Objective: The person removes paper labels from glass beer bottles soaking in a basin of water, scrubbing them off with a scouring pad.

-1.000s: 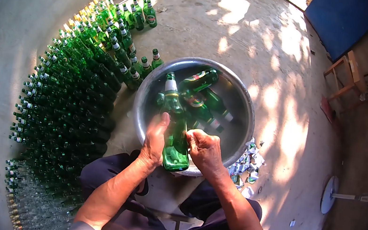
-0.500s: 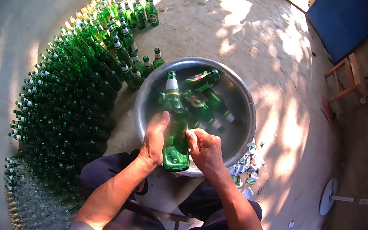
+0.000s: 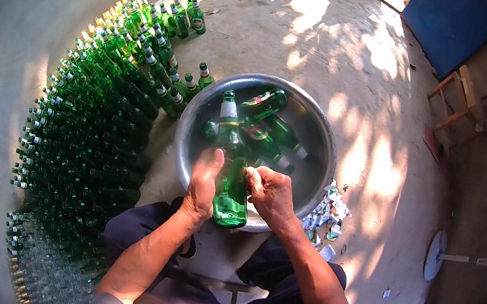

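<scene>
A green glass bottle [image 3: 231, 191] with a white neck label is tilted over the near side of a round metal basin [image 3: 329, 158], its neck pointing away from me. My left hand [image 3: 204, 181] is wrapped round its left side. On the bottle's right side, my right hand [image 3: 272, 194] has its fingers closed against the glass; whatever lies between the fingertips is hidden. Several more green bottles [image 3: 284, 134] lie in the cloudy water of the basin.
A large mass of standing green bottles [image 3: 96, 124] fills the left side. Torn label scraps [image 3: 328, 215] lie right of the basin. Farther right are a wooden chair [image 3: 455, 102], a blue panel [image 3: 447, 31] and a fan-like round object [image 3: 435, 255].
The view has shifted slightly, so the basin and surroundings sit a little farther left. Both hands keep nearly the same hold on the bottle.
</scene>
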A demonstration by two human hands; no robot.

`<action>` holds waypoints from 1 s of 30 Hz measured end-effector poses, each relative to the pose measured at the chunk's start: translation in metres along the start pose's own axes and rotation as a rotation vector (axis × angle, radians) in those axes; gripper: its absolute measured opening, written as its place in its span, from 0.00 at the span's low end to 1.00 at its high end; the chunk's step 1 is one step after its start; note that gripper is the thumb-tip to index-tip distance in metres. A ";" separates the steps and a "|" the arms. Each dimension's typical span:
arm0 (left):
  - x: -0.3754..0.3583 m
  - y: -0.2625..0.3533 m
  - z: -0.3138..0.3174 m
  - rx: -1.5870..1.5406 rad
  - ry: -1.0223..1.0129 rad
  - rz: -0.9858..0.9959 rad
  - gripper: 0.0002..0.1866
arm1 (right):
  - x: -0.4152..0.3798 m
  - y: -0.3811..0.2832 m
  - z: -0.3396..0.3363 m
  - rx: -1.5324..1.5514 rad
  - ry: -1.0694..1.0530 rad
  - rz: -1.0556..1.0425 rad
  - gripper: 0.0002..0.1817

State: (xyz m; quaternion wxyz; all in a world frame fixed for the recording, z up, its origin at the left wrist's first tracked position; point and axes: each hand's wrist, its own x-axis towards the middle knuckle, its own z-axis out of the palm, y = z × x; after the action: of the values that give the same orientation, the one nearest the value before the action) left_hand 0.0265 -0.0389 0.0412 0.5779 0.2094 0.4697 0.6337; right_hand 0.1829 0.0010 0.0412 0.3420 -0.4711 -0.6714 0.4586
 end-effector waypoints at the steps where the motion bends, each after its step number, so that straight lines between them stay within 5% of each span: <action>1: 0.003 -0.002 -0.005 -0.020 -0.004 -0.017 0.19 | 0.000 -0.004 -0.002 0.000 0.002 0.001 0.11; 13: 0.006 -0.012 -0.006 0.151 0.068 0.103 0.17 | -0.001 -0.002 0.001 -0.203 0.008 -0.113 0.09; 30: 0.000 0.002 -0.002 -0.091 0.010 -0.039 0.15 | 0.003 -0.004 -0.003 -0.060 -0.044 -0.142 0.09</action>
State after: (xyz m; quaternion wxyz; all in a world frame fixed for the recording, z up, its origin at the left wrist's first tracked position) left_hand 0.0236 -0.0394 0.0416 0.5965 0.1706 0.4473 0.6442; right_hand 0.1832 0.0039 0.0456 0.3445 -0.4223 -0.7238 0.4232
